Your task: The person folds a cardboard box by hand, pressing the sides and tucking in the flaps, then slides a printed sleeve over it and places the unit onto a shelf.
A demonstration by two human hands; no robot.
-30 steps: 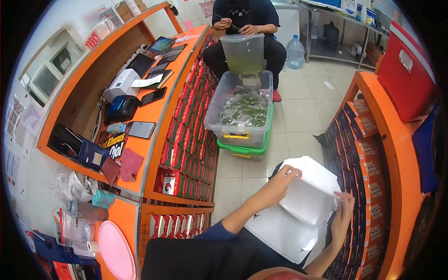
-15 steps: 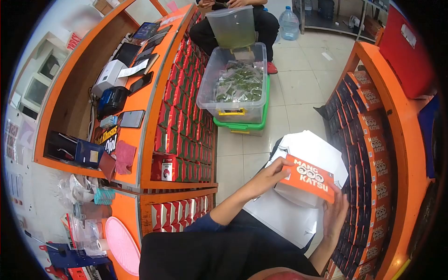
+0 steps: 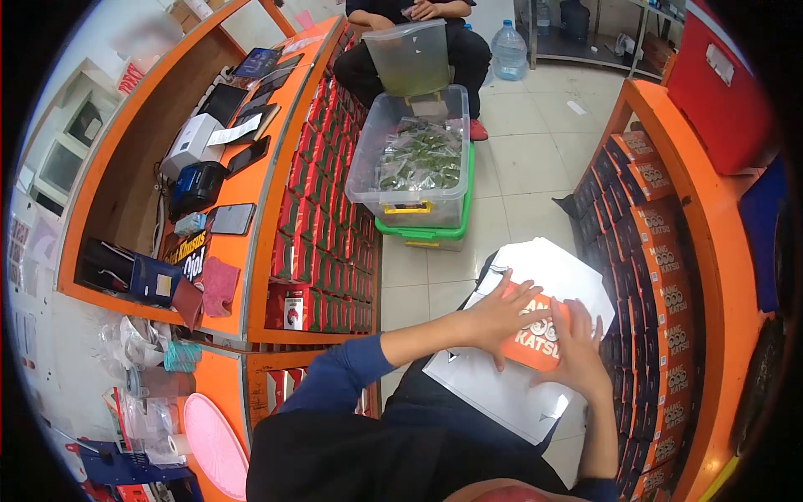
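Note:
An orange cardboard box panel [image 3: 532, 355] with white "KATSU" lettering lies on white box blanks [image 3: 489, 397] across my lap. My left hand [image 3: 500, 322] rests on its left and upper part, fingers spread. From the right, my right hand [image 3: 579, 351] presses on the printed face with its fingers apart, thumb toward the lower edge. Between the two hands part of the lettering shows; the rest is covered. The white blank's far flaps [image 3: 556, 261] stick out beyond my fingers.
Stacked orange-and-black folded boxes [image 3: 669, 293] fill the shelf at right. Red boxes [image 3: 322, 209] fill the left shelf, below a counter with phones and a printer [image 3: 194, 144]. Ahead stands a clear bin [image 3: 360, 171] of bagged greens [image 3: 422, 155], with a seated person [image 3: 468, 54] behind.
The orange panel was tilted up between my hands above an open white form; now it lies flatter. My left hand has moved from its edge onto its face, and both hands have spread over it.

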